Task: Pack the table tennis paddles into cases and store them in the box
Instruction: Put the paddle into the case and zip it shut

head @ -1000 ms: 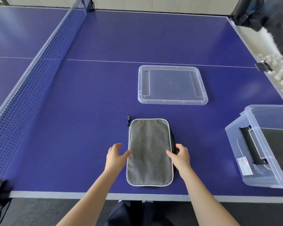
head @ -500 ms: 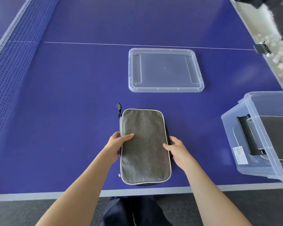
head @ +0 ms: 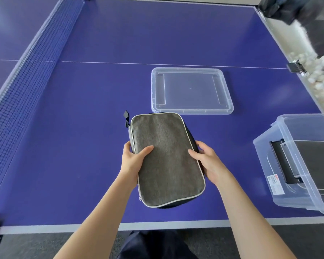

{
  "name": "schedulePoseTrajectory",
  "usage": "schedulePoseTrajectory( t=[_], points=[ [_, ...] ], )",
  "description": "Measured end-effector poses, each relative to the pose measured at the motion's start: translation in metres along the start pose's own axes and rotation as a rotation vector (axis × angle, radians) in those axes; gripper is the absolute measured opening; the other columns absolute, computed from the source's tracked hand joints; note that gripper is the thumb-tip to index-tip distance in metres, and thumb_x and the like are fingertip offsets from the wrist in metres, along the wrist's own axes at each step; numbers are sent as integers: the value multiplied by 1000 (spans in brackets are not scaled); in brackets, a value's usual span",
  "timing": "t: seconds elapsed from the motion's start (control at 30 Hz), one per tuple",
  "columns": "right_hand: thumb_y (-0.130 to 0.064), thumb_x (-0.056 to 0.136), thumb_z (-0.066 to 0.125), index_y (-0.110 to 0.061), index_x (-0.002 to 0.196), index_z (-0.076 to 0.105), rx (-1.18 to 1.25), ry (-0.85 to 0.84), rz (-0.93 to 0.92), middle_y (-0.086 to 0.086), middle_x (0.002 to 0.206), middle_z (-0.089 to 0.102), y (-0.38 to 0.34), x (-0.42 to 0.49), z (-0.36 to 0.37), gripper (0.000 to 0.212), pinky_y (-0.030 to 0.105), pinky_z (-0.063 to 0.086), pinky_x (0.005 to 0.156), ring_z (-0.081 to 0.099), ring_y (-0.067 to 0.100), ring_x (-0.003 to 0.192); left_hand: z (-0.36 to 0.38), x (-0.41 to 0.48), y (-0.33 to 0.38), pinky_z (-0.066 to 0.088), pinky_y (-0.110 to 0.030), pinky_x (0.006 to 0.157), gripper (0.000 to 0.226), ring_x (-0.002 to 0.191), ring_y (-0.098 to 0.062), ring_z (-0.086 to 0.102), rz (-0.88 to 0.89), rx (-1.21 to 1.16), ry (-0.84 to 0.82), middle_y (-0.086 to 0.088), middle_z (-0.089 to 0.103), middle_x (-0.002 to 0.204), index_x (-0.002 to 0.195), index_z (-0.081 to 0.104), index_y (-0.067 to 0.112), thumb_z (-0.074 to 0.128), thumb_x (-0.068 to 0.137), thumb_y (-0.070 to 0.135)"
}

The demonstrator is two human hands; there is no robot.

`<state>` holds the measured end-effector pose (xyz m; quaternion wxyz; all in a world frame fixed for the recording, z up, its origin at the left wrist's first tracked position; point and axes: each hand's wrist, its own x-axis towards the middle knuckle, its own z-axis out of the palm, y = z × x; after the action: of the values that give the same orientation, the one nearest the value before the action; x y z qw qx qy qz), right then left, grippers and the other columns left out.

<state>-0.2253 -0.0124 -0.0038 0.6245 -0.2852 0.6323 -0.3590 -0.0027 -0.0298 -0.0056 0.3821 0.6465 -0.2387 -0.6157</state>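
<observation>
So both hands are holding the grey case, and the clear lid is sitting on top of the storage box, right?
Not quite. The head view shows the clear lid lying flat on the table beyond the grey case, not on the storage box, which stands open. Left hand and right hand do hold the case.

The case (head: 166, 161) lies before the lid (head: 192, 90), with the box (head: 295, 165) to its right.

Two cases (head: 166, 161) (head: 315, 165), one box (head: 263, 165), one lid (head: 191, 90)
</observation>
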Motion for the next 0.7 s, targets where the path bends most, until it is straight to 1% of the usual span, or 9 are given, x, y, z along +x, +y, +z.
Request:
schedulePoseTrajectory(
  t=[0.1,0.13,0.2,0.27,0.3,0.4,0.5,0.6,0.7],
  points=[
    [-34,90,63,-29,125,52,-50,67,-50,-6,112,63,-16,-5,11,37,32,52,88,64,11,103,-2,1,14,57,-48,80,57,96,-26,65,-51,-85,94,-5,60,113,121,46,21,79,75,24],
    [-40,90,61,-30,126,50,-71,143,-90,-10,113,60,-16,-7,14,39,28,49,88,60,3,103,-3,1,17,57,-48,80,57,96,-26,65,-68,-131,130,-5,60,112,121,45,20,78,75,24],
    [-40,91,58,-27,122,51,-89,381,-228,-10,111,59,-7,-21,25,34,16,43,79,54,-8,92,-6,2,22,57,-47,80,59,96,-26,64,-85,-236,224,-5,59,111,121,45,19,79,73,24],
    [-37,91,60,-22,110,56,-99,559,-374,-4,103,61,13,-44,43,25,9,43,69,54,-6,81,-9,3,28,56,-46,81,66,96,-24,63,-85,-333,335,-4,58,115,124,42,18,80,71,25],
    [-41,88,61,-22,104,57,-114,560,-409,-3,98,62,23,-57,57,24,9,44,67,54,-2,80,-10,3,32,55,-45,80,68,96,-23,62,-81,-384,383,-3,57,115,125,41,18,80,70,25],
    [-59,72,58,-27,89,59,-245,438,-417,-8,82,61,52,-75,100,36,17,46,65,56,10,75,-9,3,44,54,-40,75,71,90,-20,60,-80,-512,510,0,56,109,124,39,18,81,67,26],
    [-68,68,54,-28,89,60,-419,394,-395,-11,79,60,57,-68,132,46,25,49,66,57,9,74,-6,-1,52,54,-44,84,77,86,-19,59,-75,-573,609,3,54,103,130,38,21,81,66,27],
    [-63,79,58,-25,81,62,-603,523,-420,-11,70,60,47,-56,145,38,26,42,55,54,9,63,-4,-7,54,54,-42,84,75,84,-20,59,-67,-583,666,3,55,101,129,37,22,79,67,29],
    [-51,86,52,-24,65,61,-756,618,-620,-10,55,58,43,-49,147,35,19,28,42,49,9,45,-6,-9,59,56,-43,81,74,81,-21,60,-66,-617,694,2,55,96,127,37,22,78,66,29]
  ],
)
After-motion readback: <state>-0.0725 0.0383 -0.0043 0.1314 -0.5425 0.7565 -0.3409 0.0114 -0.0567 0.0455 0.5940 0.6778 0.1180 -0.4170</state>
